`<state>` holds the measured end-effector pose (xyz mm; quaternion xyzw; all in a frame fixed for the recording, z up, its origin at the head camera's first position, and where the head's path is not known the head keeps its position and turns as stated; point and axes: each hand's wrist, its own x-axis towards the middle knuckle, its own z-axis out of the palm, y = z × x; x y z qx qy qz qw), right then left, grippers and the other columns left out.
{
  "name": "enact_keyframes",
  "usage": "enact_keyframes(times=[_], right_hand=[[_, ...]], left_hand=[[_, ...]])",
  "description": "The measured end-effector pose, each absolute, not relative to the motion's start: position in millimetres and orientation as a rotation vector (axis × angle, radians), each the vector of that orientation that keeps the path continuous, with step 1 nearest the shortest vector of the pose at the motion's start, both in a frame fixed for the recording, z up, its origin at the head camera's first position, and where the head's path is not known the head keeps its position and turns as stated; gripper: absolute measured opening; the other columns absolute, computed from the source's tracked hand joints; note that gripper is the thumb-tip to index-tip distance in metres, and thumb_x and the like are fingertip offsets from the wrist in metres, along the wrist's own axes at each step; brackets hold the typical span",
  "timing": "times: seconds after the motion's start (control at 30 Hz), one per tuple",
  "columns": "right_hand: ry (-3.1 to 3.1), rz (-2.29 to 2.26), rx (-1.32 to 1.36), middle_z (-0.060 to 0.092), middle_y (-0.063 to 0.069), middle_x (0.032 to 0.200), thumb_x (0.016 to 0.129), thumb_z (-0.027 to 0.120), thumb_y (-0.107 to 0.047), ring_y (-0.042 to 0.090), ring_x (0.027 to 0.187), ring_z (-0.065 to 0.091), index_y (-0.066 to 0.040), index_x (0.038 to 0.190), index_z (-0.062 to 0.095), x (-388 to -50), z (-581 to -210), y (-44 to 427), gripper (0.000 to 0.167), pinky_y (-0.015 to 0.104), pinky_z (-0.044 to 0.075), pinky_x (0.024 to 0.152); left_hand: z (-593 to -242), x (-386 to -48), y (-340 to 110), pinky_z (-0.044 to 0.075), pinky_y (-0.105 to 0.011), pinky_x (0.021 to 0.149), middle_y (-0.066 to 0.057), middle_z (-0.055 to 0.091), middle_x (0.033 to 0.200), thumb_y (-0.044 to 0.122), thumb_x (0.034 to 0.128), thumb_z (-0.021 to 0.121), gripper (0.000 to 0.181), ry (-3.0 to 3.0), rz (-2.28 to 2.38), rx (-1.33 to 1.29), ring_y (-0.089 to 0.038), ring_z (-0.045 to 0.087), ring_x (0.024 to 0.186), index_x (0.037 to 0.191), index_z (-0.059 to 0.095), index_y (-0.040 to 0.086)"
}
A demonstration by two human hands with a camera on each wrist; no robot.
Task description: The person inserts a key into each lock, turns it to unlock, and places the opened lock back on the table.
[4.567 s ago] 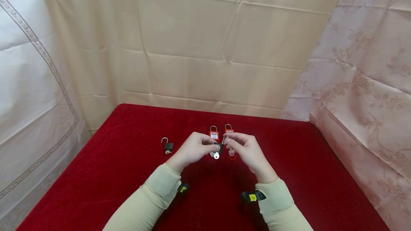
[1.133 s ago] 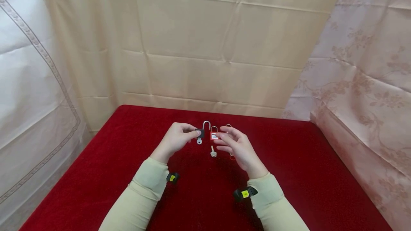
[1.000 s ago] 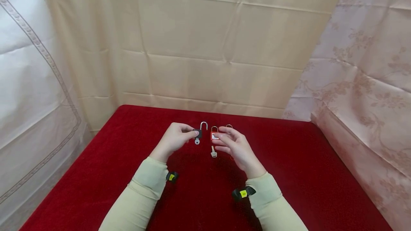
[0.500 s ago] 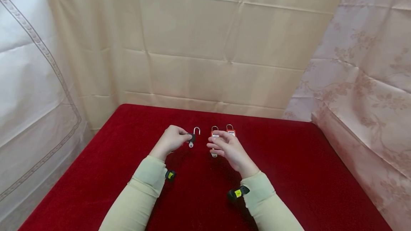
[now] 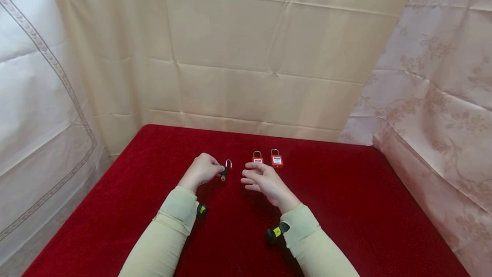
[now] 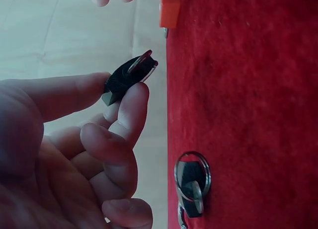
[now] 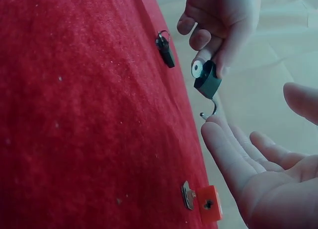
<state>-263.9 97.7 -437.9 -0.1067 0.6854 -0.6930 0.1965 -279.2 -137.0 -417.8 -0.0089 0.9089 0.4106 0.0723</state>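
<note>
My left hand pinches a black padlock between thumb and fingers, above the table. Its silver shackle is swung up and unlatched, and a key sticks out of its base. To the right, my right hand has loosely extended fingers and holds nothing; it covers the lower part of a red padlock. In the right wrist view its fingertips lie close to the shackle's end, but the head view shows a gap. A second black padlock with a key and ring lies below my left hand, hidden in the head view.
Another red padlock lies right of the first, with a white label. A key rests beside a red padlock in the right wrist view. The table is covered in red cloth; curtains hang behind and at both sides.
From between both hands, my left hand has carried the black padlock leftward, then lower. The right hand let go of its shackle and has drifted left and slightly down, fingers loose.
</note>
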Motion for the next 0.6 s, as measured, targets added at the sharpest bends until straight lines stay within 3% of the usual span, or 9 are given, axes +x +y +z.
enact_keyframes(times=[0.6], right_hand=[[1.932,-1.872,-0.266,0.057,0.027,0.136,0.101,0.066,-0.018,0.037,0.117,0.065,0.008,0.145,0.045,-263.9,-441.5,84.1,0.056,0.041,0.055,0.092]], left_hand=[[-429.5,-283.0,-139.7,0.038,-0.03,0.056,-0.004,0.071,0.066,0.014,0.0932,0.071,0.025,2.758,1.125,-0.031,-0.017,0.047,0.06,0.07,0.079,0.008]])
